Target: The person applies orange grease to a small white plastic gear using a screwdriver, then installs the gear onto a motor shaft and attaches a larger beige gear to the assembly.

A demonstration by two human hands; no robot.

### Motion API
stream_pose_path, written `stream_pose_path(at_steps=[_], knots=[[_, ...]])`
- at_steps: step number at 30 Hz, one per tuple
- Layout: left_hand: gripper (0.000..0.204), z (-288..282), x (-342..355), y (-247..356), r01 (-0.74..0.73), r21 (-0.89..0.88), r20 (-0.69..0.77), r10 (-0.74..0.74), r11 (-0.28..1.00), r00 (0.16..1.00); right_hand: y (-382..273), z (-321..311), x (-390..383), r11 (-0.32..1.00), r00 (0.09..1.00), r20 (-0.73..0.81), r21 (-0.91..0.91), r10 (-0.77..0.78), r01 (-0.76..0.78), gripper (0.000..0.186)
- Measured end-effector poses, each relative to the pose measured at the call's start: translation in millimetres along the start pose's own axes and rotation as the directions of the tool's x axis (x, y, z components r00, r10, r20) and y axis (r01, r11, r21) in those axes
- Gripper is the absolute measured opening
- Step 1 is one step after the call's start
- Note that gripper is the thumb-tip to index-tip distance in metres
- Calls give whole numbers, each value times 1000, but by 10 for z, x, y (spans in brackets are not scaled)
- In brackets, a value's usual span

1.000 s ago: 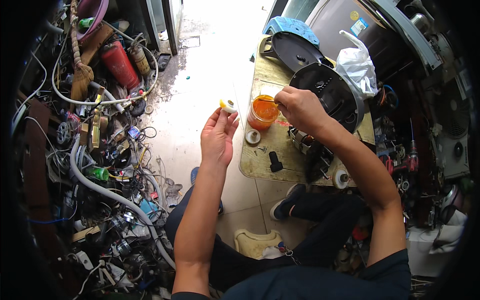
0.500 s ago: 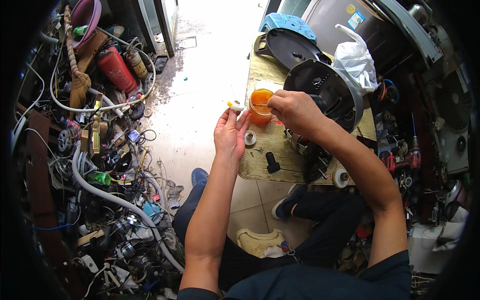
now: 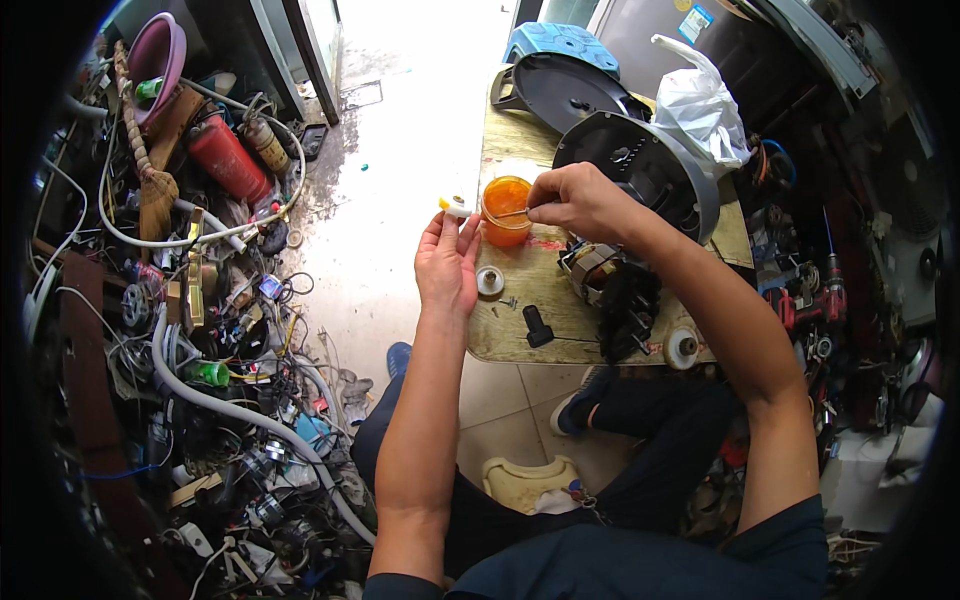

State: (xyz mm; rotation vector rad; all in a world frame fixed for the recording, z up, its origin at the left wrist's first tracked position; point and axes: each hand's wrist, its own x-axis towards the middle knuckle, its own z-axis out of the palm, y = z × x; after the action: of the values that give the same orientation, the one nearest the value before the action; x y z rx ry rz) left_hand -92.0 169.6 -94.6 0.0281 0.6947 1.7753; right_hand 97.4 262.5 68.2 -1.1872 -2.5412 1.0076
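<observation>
Strong daylight floods pale floor tiles [image 3: 395, 200], nearly whitening them beside a dark-framed door [image 3: 312, 55]. A worn wooden table [image 3: 488, 340] with rounded corners stands right of centre, a blue plastic stool [image 3: 562, 42] at its far end. Dim, cluttered edges flank the brighter floor on both sides.

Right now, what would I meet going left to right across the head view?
Purple-pink round plastic basin, red cylindrical tank, person's left hand, see-through round jar with orange contents, person's right hand, crumpled white plastic bag, red-and-black power drill.
</observation>
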Motion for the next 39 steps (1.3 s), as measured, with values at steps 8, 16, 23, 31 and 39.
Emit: stream_pose_path(at_steps=[8,16,23,31,39], knots=[[36,0,3,-53,13,20,6,-13,1000,1000,149,68,-89,837,957,76,469,280,-282,18],[33,-3,2,-84,33,52,22,-34,998,999,106,112,-271,758,935,5,583,354,-291,16],[33,56,-82,57,13,119,-35,-9,993,999,-50,-91,-406,791,948,-100,581,303,-192,16],[34,39,-102,230,-37,139,16,35,990,999,16,-175,-401,937,964,-132,300,229,-181,25],[34,70,33,13,-20,83,31,17,996,999,31,131,-133,996,982,-176,-57,61,-72,24]])
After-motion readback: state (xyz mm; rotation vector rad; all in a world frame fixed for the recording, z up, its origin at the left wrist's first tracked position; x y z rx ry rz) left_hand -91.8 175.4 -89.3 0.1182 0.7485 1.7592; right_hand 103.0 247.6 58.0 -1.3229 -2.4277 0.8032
